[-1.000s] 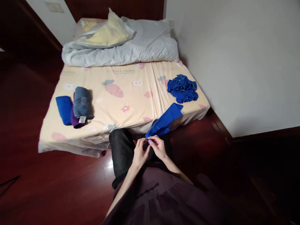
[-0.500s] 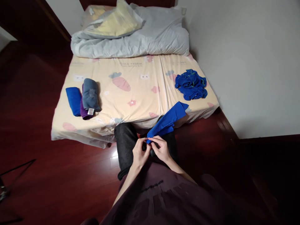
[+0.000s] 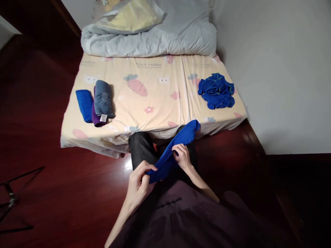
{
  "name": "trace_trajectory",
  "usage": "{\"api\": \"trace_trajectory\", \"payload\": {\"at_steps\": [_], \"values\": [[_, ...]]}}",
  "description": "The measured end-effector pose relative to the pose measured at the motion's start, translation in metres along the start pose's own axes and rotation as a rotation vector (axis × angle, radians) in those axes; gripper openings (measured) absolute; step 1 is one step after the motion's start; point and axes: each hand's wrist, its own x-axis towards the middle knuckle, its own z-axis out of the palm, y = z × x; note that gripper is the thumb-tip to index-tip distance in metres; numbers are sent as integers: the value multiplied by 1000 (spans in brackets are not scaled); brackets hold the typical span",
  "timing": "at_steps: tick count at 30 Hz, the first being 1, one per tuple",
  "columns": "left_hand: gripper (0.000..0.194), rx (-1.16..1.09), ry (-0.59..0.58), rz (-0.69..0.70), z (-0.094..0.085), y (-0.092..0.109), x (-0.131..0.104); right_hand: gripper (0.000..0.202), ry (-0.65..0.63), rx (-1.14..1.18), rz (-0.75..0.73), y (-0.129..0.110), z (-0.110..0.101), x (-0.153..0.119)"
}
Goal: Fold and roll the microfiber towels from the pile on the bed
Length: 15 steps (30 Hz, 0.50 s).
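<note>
Cloth [image 3: 164,166] in left hand [image 3: 139,179] and right hand [image 3: 183,157], 1 tag [image 3: 103,118] illegible.

Dark purple printed top [image 3: 169,213], probably short-sleeved, black trousers [image 3: 141,147]

Home bedroom, one. Before us: bed with carrot-and-rabbit-patterned sheet [image 3: 155,86]; thick grey quilt [image 3: 150,41], rolled back; yellow pillow [image 3: 137,15], probably, its top cut off by our view; dark reddish floor [image 3: 77,186], glossy, seemingly wooden; plain pale wall [image 3: 279,75] alongside.
</note>
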Motion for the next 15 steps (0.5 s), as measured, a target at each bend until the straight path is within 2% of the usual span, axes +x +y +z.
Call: {"api": "trace_trajectory", "payload": {"at_steps": [5,9,12,15], "values": [[17,44,-31,34,-48,17,-8,29,173,-68,170,51,-13,-4],[10,138,-29,84,-75,23,-9,32,275,-99,245,80,-31,-9],[11,218,35,144,-94,14,-4,33,385,-106,291,89,-47,-10],[10,358,140,158,-112,-5,4,32,513,-121,288,90,-69,-6]]}}
